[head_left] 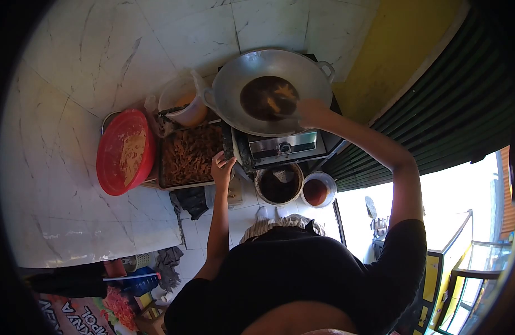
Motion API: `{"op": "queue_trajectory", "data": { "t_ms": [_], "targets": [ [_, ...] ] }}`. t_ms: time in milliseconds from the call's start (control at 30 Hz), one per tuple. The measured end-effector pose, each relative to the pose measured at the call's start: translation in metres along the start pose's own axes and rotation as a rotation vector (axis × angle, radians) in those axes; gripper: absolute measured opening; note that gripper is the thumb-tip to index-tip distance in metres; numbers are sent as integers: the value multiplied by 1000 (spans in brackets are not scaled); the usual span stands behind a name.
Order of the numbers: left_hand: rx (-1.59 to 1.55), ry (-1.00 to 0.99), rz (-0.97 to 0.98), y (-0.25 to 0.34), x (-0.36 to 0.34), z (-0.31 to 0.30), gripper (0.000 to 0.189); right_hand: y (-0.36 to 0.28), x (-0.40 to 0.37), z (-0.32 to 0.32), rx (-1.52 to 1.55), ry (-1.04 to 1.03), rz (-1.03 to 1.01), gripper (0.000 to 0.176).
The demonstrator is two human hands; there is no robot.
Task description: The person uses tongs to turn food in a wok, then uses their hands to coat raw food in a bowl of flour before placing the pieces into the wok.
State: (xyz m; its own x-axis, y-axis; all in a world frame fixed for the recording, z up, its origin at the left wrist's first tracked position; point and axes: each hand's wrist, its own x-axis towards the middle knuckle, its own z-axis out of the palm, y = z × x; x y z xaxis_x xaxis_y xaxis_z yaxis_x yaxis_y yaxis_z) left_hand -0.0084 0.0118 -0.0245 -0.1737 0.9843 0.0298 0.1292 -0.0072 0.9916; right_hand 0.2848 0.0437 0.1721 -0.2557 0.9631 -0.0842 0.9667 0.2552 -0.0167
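Observation:
My right hand (312,114) is over the right side of a large metal wok (229,95). Its fingers are closed and somewhat blurred; a thin greyish shape runs from them toward the oil, but I cannot make out what it is. Dark oil (254,97) fills the wok's bottom, with light golden pieces of food (284,91) in it. My left hand (222,167) rests at the edge of a dark marbled panel (228,142), fingers apart, beside a tray (167,185) heaped with brown fried pieces (190,153).
The wok sits on a steel stove (283,146) with a knob. Left are a red basin (109,159) of flour and a white bucket (190,114). Below the stove stand a dark-filled pot (278,184) and a bucket (319,190) with reddish liquid. Another person's arm (115,268) shows lower left.

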Motion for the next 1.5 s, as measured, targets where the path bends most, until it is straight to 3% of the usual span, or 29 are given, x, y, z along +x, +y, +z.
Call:
{"op": "queue_trajectory", "data": {
  "t_ms": [100,300,467,600,700,767,800,867,1067,1200,1367,1500],
  "targets": [
    [2,-3,5,0,0,0,56,-8,5,11,-10,-47,11,16],
    [13,-9,8,4,-1,-1,57,0,6,47,-101,77,-138,12],
    [37,-2,-11,5,-1,0,57,16,6,35,63,27,20,13],
    [40,-8,1,4,-1,-1,58,36,14,25,125,-58,-4,20],
    [59,-10,-3,3,0,-2,58,48,21,17,326,-154,0,27],
    [45,-11,-3,3,0,-1,57,55,21,13,715,-274,118,29],
    [31,-13,-5,3,0,-1,57,57,21,10,715,-274,118,29],
    [33,-11,-4,3,0,-1,57,60,22,4,929,-372,354,30],
    [38,-9,-15,4,-1,-1,57,80,20,-1,1137,-462,417,34],
    [42,-9,-22,4,0,-1,57,80,19,-2,933,-372,421,34],
    [51,-11,-26,5,0,-1,57,80,20,6,470,-167,114,34],
    [48,-10,-16,6,0,-1,57,72,24,14,383,-138,108,34]
  ]
}}
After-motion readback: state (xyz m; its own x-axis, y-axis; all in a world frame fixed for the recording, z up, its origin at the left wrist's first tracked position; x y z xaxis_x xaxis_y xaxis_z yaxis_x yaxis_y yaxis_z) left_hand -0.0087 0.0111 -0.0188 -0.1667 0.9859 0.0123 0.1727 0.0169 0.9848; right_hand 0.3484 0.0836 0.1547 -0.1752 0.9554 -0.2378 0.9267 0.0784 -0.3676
